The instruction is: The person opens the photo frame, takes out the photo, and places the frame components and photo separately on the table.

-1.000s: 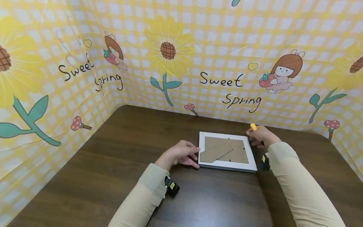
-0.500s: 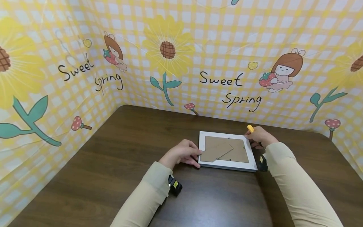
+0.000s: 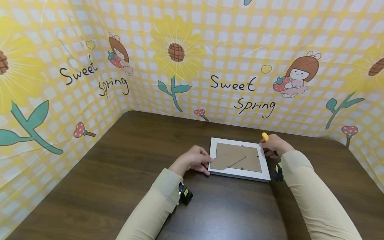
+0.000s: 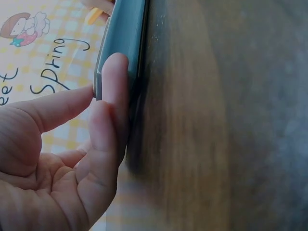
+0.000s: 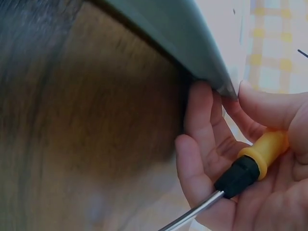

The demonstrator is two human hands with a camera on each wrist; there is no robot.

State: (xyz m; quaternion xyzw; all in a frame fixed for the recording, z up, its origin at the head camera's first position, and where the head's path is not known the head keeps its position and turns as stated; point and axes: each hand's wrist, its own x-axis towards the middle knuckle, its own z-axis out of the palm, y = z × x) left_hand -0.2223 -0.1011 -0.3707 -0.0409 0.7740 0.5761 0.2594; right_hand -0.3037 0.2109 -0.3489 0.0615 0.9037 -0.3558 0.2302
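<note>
A white picture frame lies back side up on the table, showing a brown backing board with small dark tabs and a slanting stand flap. At its left edge my left hand pinches it, thumb on top and fingers along the side and below. My right hand grips the right edge near the far corner, thumb above and fingers beneath. In the right wrist view, a screwdriver with a yellow and black handle lies across that same palm, its metal shaft pointing away from the frame.
The dark wooden table extends around the frame. A yellow checked cloth with flowers and lettering stands as a wall behind the table and on its left. Black cameras are strapped at both wrists.
My right hand has shifted slightly left and closed in on the frame's right edge, carrying the screwdriver. My left thumb has come a little farther onto the frame's left rim.
</note>
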